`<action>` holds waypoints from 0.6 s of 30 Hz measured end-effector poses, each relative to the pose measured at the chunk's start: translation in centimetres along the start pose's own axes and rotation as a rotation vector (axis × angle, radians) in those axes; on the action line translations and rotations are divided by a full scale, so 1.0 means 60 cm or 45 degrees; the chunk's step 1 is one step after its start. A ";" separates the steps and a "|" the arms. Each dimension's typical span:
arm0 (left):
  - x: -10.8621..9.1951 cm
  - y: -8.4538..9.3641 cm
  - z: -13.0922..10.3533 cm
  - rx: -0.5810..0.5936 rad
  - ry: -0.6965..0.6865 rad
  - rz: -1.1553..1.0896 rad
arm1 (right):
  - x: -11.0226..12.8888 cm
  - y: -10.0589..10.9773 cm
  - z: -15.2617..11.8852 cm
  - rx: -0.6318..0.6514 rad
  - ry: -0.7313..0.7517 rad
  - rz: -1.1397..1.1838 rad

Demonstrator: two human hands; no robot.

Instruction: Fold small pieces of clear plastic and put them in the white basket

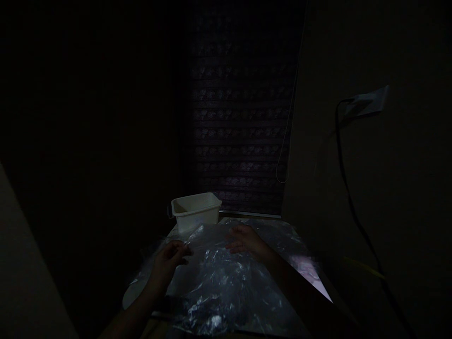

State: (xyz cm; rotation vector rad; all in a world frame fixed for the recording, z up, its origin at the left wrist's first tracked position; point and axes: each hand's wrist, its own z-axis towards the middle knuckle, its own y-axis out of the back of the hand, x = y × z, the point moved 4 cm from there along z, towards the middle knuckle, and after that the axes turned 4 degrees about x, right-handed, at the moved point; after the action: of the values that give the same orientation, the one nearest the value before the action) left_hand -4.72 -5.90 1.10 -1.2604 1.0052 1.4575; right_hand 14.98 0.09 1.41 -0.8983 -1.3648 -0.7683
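Crinkled clear plastic sheeting (226, 278) is spread over a table in dim light. My left hand (173, 256) is over the left part of the sheeting, its thumb and fingers curved toward each other near a raised bit of plastic; whether it pinches the film is too dark to tell. To the right, my right hand (243, 239) hovers at or just above the sheeting, fingers spread and pointing left, with nothing visible in it. Beyond both hands, a white plastic bin (197, 217) stands at the table's far left corner.
A dark patterned blind (236, 141) hangs behind the table, with a looped cord at its right. On the right wall is a socket (367, 102) with a black cable (348, 188) hanging down. A bright pinkish patch (310, 273) lies at the table's right edge.
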 end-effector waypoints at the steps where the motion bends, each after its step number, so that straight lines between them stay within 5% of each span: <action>1: 0.000 0.001 0.001 -0.015 -0.009 0.001 | -0.002 0.001 0.001 -0.007 -0.011 -0.009; 13: 0.026 0.014 0.004 -0.031 0.078 -0.201 | -0.026 -0.009 0.010 0.042 -0.006 0.119; 18: 0.038 0.023 0.009 -0.074 0.148 -0.178 | -0.024 -0.003 0.023 -0.180 0.126 -0.288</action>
State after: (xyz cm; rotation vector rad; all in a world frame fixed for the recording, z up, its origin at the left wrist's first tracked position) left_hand -6.28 -5.39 -1.09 -1.4421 0.9361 1.3265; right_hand 14.07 1.17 -0.05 -0.8119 -1.3510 -1.0801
